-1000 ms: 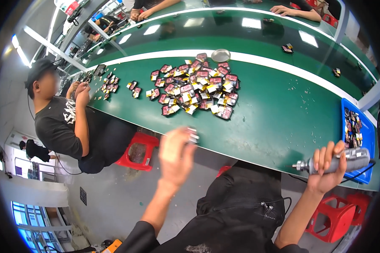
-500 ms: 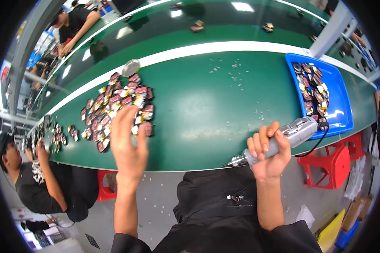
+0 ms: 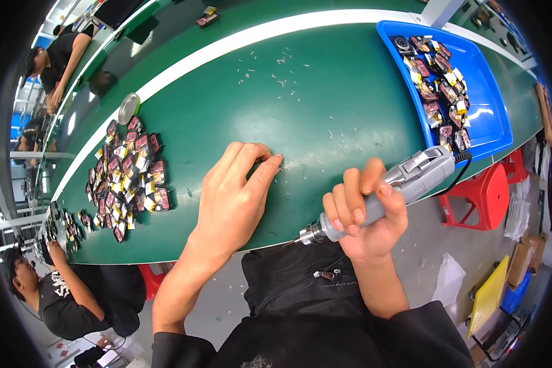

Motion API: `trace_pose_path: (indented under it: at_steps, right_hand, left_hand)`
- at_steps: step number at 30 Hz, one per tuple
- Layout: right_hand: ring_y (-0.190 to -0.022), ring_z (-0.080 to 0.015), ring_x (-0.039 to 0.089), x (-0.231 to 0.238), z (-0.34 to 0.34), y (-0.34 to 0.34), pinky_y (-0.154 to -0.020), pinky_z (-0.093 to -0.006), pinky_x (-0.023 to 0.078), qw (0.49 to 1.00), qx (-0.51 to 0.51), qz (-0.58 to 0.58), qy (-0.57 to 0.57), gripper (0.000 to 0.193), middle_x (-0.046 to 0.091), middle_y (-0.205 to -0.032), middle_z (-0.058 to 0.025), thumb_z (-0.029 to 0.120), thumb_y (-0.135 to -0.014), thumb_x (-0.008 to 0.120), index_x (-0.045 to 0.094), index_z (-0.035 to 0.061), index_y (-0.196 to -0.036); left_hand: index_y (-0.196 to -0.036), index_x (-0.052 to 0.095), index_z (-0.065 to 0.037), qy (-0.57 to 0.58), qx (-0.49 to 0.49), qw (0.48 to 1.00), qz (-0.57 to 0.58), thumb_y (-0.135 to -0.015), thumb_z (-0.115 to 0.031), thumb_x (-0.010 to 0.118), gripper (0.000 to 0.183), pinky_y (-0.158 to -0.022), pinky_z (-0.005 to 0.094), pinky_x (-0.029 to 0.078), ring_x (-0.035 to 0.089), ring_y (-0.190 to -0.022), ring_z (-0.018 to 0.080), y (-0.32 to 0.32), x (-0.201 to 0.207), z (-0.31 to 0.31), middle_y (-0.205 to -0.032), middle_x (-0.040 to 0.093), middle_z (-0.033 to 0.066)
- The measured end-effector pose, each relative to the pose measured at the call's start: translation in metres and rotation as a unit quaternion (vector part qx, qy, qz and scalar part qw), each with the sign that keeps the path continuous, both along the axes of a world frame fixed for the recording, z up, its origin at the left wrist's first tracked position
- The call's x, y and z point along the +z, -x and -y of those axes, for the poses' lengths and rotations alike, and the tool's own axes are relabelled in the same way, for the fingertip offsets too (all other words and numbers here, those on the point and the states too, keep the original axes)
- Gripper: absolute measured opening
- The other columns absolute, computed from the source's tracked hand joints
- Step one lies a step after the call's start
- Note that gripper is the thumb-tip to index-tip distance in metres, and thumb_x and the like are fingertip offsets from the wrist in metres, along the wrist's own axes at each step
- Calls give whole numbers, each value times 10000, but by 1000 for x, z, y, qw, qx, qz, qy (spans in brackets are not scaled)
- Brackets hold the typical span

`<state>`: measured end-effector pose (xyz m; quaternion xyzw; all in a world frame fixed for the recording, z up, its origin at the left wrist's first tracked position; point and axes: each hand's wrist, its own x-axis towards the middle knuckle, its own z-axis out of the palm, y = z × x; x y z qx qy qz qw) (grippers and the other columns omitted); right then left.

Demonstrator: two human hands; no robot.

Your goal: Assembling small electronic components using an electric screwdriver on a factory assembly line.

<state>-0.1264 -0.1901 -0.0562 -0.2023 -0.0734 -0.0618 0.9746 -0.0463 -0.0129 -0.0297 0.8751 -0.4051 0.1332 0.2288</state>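
My left hand (image 3: 233, 193) rests low over the middle of the green bench, thumb and forefinger pinched together at the surface. Whatever lies between those fingertips, if anything, is too small to make out. Small pale slivers lie scattered near them. In my right hand (image 3: 368, 214) is a grey electric screwdriver (image 3: 420, 173), its bit pointing left and down past the bench's near edge. A black cord comes out of its back end. Left of my left hand sits a pile of small black modules (image 3: 129, 178) with reddish faces and white and yellow labels.
A blue tray (image 3: 494, 116) on the right holds more such modules. A round metal dish (image 3: 129, 108) stands behind the pile. Beyond a white rail runs another green surface. A red stool (image 3: 487, 196) is at right; a co-worker (image 3: 67, 288) sits at left.
My left hand has moved from beside the pile to the bench's middle, and its spread fingers have closed into a pinch. The screwdriver is still in my right hand. The view has shifted.
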Motion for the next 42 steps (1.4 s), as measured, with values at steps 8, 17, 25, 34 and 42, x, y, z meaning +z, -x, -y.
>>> trace_pose_path:
  at_steps: [8,17,25,34,42]
  right_hand:
    - [-475,-130,433,-1,0,2,-545,-316,416,1000,17,-5,-17,137,486,-648,-62,178,-958,430,495,67,-913]
    - [-464,-116,426,-1,0,2,-525,-292,407,1000,17,-1,-5,177,480,-645,-34,234,-968,447,496,72,-917]
    - [-464,-115,409,6,4,6,-528,-299,395,1000,1,-27,3,168,466,-634,-31,199,-962,420,513,63,-925]
    - [-462,-107,415,47,7,6,-530,-279,398,998,-40,40,-41,129,446,-645,-20,157,-945,506,474,45,-891]
    - [-434,-121,412,60,-11,8,-510,-291,414,995,-63,27,-75,146,454,-621,-26,175,-915,516,487,36,-879]
  left_hand:
    - [-935,644,6,-69,-73,989,104,-632,52,689,310,-602,342,498,589,-737,236,-6,1,4,-855,594,78]
    - [-929,674,53,123,41,989,-70,-800,152,615,173,-640,269,506,636,-729,188,19,8,-13,-863,658,137]
    - [-976,693,89,385,123,851,-335,-829,130,614,171,-613,234,525,649,-701,155,74,-2,-24,-848,694,149]
    - [-920,689,103,465,58,788,-400,-803,129,653,124,-586,249,527,656,-675,177,97,-7,-28,-814,687,183]
    - [-897,662,103,552,-6,704,-447,-858,71,630,59,-593,268,532,642,-669,200,108,-11,-21,-811,659,200]
